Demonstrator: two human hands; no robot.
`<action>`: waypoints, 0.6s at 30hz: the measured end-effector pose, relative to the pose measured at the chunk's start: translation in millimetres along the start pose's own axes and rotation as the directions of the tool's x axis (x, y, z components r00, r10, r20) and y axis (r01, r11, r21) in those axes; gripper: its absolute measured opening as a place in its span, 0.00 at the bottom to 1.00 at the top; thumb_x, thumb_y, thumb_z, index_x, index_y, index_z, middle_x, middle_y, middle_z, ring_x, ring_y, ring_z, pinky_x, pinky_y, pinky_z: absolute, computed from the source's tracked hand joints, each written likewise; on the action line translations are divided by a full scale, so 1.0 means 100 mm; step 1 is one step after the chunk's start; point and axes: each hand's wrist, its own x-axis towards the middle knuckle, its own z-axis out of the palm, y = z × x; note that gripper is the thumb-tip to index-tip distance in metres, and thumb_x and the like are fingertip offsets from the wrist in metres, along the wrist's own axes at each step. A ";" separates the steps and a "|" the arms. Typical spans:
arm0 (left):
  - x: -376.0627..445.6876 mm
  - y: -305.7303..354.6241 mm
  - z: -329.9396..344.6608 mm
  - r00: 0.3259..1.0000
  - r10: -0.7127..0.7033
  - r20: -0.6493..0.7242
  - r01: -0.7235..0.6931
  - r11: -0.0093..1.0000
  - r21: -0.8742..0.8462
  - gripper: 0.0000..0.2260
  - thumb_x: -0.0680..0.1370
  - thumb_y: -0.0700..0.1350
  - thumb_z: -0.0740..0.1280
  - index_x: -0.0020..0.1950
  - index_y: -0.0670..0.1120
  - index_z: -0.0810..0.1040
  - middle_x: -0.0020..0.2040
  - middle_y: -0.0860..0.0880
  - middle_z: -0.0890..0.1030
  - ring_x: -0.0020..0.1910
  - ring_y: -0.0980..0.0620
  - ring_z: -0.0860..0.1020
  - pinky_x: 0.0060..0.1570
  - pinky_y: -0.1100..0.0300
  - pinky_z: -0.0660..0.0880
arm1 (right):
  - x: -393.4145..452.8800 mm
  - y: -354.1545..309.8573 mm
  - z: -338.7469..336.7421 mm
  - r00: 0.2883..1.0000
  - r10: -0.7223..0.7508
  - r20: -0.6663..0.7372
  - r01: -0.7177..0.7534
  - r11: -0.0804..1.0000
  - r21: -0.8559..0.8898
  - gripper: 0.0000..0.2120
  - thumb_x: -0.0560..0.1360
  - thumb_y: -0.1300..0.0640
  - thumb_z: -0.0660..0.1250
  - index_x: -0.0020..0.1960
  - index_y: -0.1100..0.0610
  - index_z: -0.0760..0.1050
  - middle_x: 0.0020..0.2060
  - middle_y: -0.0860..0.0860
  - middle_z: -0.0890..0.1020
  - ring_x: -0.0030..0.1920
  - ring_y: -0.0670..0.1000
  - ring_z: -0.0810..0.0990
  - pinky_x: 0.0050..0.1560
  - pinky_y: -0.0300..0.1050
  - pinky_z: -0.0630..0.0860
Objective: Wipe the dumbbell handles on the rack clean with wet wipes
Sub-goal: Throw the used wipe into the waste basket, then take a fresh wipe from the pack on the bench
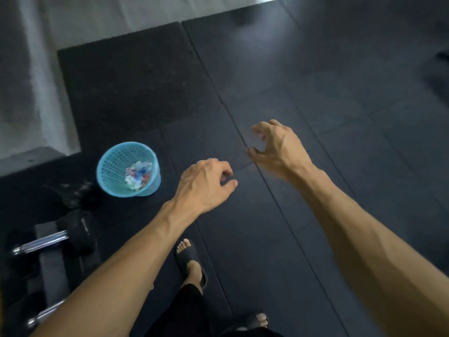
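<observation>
From my feed, far left, I see the dumbbells (52, 239) on the rack (52, 271) at the lower-left edge: one chrome handle (41, 243) lies between dark heads, its long axis running from lower left up to the right, and a second handle (46, 312) peeks out below it, partly hidden by the forearm. Just above and right of them a blue basket (128, 169) stands on the floor mats (315, 117) with crumpled white and coloured scraps inside; whether those are used wipes I cannot say.

Next comes my left hand (206, 184), palm down, fingers loosely curled with the thumb sticking out, gripping nothing. It hangs over the mats, right of the basket and well apart from the handles, which lie down and to its left. It is the nearer hand to the rack.

Further right, my right hand (277, 148) is raised a little higher in view, fingers hooked like a claw, also holding nothing. No wet wipe shows in either hand, so I judge that fetching one comes before any wiping, then a swing back left toward the rack.
</observation>
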 end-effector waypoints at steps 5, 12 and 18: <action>-0.35 1.33 0.81 0.980 0.184 0.083 -0.190 0.979 0.080 0.10 0.76 0.57 0.68 0.51 0.53 0.80 0.44 0.55 0.77 0.46 0.53 0.78 0.47 0.56 0.74 | -1.26 1.28 -0.46 0.981 0.155 -0.114 -0.149 0.987 0.056 0.21 0.74 0.49 0.71 0.65 0.54 0.75 0.55 0.52 0.78 0.57 0.55 0.77 0.56 0.53 0.76; -0.96 3.11 1.91 0.878 0.416 0.238 -0.449 0.888 0.104 0.10 0.76 0.57 0.67 0.52 0.53 0.80 0.44 0.56 0.76 0.47 0.53 0.77 0.47 0.56 0.73 | -3.09 2.84 -1.03 0.886 0.413 -0.213 -0.392 0.910 0.135 0.22 0.75 0.50 0.71 0.66 0.56 0.75 0.56 0.54 0.78 0.57 0.56 0.78 0.58 0.53 0.75; -1.31 4.49 2.91 0.719 0.585 0.376 -0.640 0.768 0.029 0.14 0.76 0.59 0.67 0.55 0.52 0.80 0.43 0.58 0.73 0.49 0.54 0.77 0.49 0.57 0.72 | -4.42 4.02 -1.36 0.735 0.614 -0.288 -0.581 0.789 0.200 0.21 0.75 0.49 0.70 0.65 0.56 0.76 0.56 0.54 0.79 0.56 0.56 0.78 0.59 0.55 0.75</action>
